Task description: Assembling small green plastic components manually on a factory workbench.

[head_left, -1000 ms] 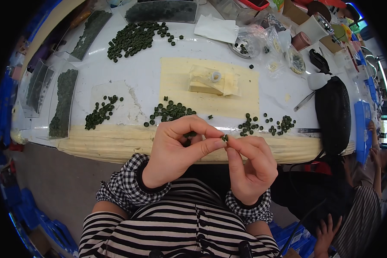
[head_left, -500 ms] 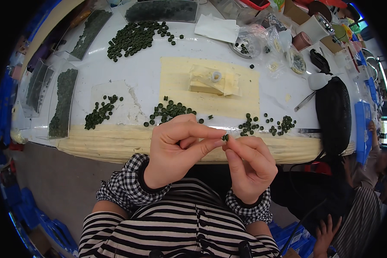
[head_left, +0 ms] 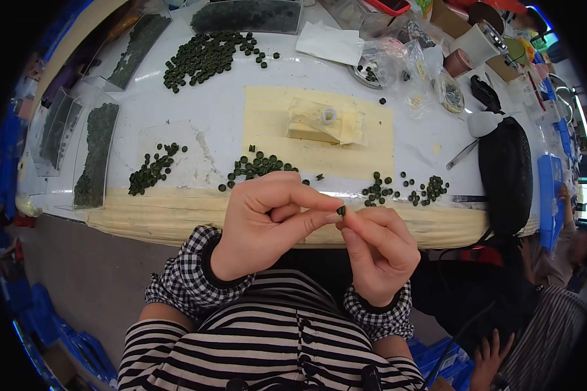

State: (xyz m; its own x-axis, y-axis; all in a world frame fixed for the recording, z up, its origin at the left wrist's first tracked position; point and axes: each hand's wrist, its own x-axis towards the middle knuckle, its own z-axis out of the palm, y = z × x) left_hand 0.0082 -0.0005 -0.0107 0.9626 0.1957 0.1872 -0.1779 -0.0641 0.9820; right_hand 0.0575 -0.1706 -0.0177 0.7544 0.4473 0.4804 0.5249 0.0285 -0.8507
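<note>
Between my two hands, just over the table's front edge, is a small dark green ridged disc (head_left: 341, 210). My left hand (head_left: 267, 225) pinches it between thumb and index finger. From the other side, the fingertips of my right hand (head_left: 381, 251) press on it too; its thumb and fingers are bent together. Behind my left hand lies a loose pile of similar green discs (head_left: 257, 166). Smaller groups of discs (head_left: 375, 190) sit behind my right hand. Whether the held piece is one disc or two joined is too small to tell.
A wrapped block (head_left: 316, 130) with a small clear cup on top sits on a yellow sheet (head_left: 372, 159). Clear trays of green discs (head_left: 98, 156) stand at left and back. Tweezers (head_left: 462, 154), a white squeeze bottle (head_left: 484, 122) and a black bag (head_left: 505, 176) lie at right.
My left wrist has shifted slightly left. The held piece seems to have turned a little between my fingertips; both hands keep their pinch.
</note>
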